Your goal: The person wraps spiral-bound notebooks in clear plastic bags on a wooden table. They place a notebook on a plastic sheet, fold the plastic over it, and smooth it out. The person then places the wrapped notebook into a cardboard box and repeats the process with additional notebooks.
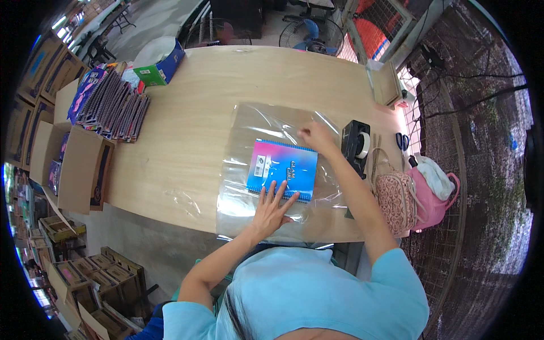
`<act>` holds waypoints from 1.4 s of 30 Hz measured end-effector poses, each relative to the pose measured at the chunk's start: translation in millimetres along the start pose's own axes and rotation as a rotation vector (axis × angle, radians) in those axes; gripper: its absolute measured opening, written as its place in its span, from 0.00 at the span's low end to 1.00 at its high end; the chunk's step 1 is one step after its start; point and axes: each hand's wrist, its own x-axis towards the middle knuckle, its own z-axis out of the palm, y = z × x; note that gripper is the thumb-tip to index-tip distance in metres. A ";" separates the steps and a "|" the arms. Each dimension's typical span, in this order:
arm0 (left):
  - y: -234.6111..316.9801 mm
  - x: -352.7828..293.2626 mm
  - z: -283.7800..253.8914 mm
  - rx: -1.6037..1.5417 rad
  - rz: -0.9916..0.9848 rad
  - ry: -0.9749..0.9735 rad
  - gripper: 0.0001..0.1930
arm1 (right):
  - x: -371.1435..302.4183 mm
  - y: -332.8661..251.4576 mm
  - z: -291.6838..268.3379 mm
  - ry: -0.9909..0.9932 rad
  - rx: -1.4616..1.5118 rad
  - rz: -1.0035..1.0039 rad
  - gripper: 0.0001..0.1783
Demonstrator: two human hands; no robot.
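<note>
A pink-and-blue spiral notebook point(277, 164) lies on a wide sheet of clear plastic film point(241, 133) at the table's near middle. Wire coils show along its far and near edges; whether it is one notebook or a stack, I cannot tell. My left hand point(273, 209) rests flat on the near edge of the cover, fingers spread. Beyond the notebook's far right corner, my right hand point(317, 137) is closed over the film, its fingertips curled together. Whether film is pinched in them is not clear. A black tape dispenser point(352, 148) stands just right of that hand.
Many spiral notebooks point(116, 105) are stacked at the far left, beside an open carton point(82, 164) and a blue-green box point(161, 65). To the right are scissors point(402, 141), a patterned pouch point(394, 198) and a pink bag point(433, 195). A fan point(311, 37) stands behind the table.
</note>
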 end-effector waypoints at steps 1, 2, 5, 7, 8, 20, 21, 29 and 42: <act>0.9 1.0 -1.5 -0.010 -0.006 -0.005 0.46 | 24.0 17.7 22.9 0.064 -0.056 0.013 0.09; 0.5 1.4 -2.2 -0.019 -0.023 -0.006 0.46 | 35.4 19.4 33.9 0.169 -0.206 -0.013 0.09; 0.4 3.4 -6.3 -0.026 -0.012 -0.023 0.41 | 57.5 28.0 42.1 0.348 -0.549 -0.126 0.08; 1.9 2.6 -5.7 -0.035 -0.040 -0.002 0.41 | 57.4 42.5 41.5 0.221 -0.635 -0.283 0.09; 2.1 3.1 -5.6 -0.040 -0.053 0.008 0.41 | 56.9 44.2 40.5 0.265 -0.548 -0.327 0.10; 7.0 20.2 -13.4 -0.113 -0.178 0.093 0.39 | 142.2 42.1 -31.0 -0.844 -0.024 -0.158 0.15; 5.4 18.7 -14.4 -0.083 -0.171 0.093 0.39 | 147.1 39.0 -31.8 -0.885 0.020 -0.166 0.16; 6.3 19.6 -14.9 -0.060 -0.230 0.132 0.34 | 59.2 -30.6 -47.5 -0.420 -0.337 -0.492 0.09; -5.1 12.4 14.5 -0.031 -0.170 0.196 0.37 | -111.0 -66.8 45.8 0.103 -0.238 -0.448 0.04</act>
